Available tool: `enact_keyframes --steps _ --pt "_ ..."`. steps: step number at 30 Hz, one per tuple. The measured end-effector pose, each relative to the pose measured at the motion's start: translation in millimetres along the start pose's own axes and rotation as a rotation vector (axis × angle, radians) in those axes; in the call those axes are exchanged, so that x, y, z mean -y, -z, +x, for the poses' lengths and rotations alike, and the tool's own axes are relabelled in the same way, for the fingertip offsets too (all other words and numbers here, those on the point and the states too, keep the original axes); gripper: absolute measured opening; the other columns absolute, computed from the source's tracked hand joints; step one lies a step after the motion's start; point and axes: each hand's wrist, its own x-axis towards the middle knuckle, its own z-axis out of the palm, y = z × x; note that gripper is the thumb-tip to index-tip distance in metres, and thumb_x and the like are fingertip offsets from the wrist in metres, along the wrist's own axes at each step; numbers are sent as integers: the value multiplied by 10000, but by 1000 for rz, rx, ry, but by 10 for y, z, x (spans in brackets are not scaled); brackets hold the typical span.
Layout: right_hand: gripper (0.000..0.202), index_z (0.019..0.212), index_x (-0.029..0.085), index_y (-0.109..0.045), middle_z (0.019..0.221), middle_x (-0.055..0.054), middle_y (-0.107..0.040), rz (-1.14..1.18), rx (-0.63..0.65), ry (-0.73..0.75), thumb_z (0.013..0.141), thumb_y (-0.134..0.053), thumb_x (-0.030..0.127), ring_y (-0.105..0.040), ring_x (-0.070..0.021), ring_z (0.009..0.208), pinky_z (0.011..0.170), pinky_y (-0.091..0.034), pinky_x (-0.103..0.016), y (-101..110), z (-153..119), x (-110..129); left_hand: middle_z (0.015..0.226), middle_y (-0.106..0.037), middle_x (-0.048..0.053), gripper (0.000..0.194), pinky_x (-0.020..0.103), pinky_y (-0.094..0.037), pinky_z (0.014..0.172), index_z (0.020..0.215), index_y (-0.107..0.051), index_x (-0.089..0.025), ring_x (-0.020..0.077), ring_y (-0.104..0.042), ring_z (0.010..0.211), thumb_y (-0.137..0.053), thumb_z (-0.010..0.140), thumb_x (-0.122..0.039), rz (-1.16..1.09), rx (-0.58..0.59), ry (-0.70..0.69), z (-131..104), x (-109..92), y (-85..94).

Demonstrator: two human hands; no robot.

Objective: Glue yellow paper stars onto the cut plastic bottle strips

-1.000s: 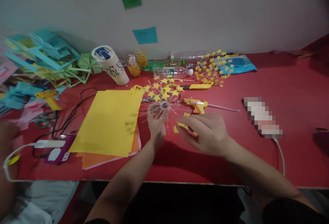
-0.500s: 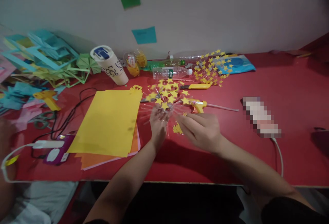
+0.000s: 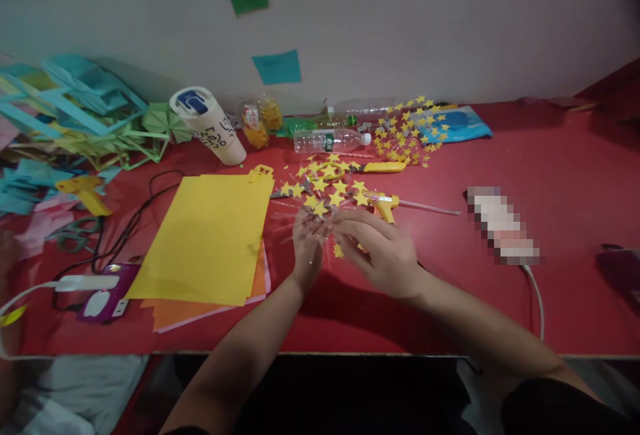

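Observation:
My left hand (image 3: 307, 248) is closed around the base of a clear plastic piece cut into thin strips, its tips bearing yellow paper stars (image 3: 330, 171). From the right, my right hand (image 3: 383, 248) reaches to the strips with fingers bent and pressed together; what is between the fingertips is hidden. Below the right fingers, a few loose yellow stars (image 3: 339, 250) lie on the red table. Just behind that hand rests a yellow glue gun (image 3: 384, 205) with a glue stick in its back. A yellow utility knife (image 3: 384, 167) lies beyond the stars.
Yellow paper sheets (image 3: 203, 242) lie left, over orange and pink ones. Along the wall are a white tumbler (image 3: 213, 128), a clear bottle (image 3: 327, 141) and another star-tipped piece (image 3: 407, 135). A second glue gun (image 3: 87, 194) and purple power strip (image 3: 107, 295) are left; a blurred-out object (image 3: 503, 225) is right.
My right hand has moved left and slightly up, its fingers now at the strips beside my left hand. The whole view has shifted a little.

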Motion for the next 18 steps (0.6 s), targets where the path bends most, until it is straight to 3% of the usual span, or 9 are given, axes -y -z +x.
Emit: enact_keyframes --steps 5,8,18 --pt "150 992 175 -625 897 -31 -750 -27 2 -88 925 -492 162 -705 -112 790 687 -566 -215 -10 -38 -6 776 -638 -43 468 231 -527 762 809 -526 -213 110 -656 733 -878 520 -320 8 -50 -48 48 43 -6" --pt "158 1025 180 -619 931 -27 -755 -45 -20 -59 916 -510 147 -712 -106 815 720 -566 -198 -9 -46 -5 764 -622 -41 447 225 -518 751 806 -530 -204 101 -641 715 -872 538 -311 -6 -35 -56 56 54 7" --pt "137 889 164 -592 817 -38 -746 -39 -45 -6 909 -474 98 -701 -104 729 668 -561 -188 0 -23 -6 740 -621 -44 440 212 -520 700 811 -530 -207 100 -635 698 -869 541 -283 -24 -50 -13 55 30 -16"
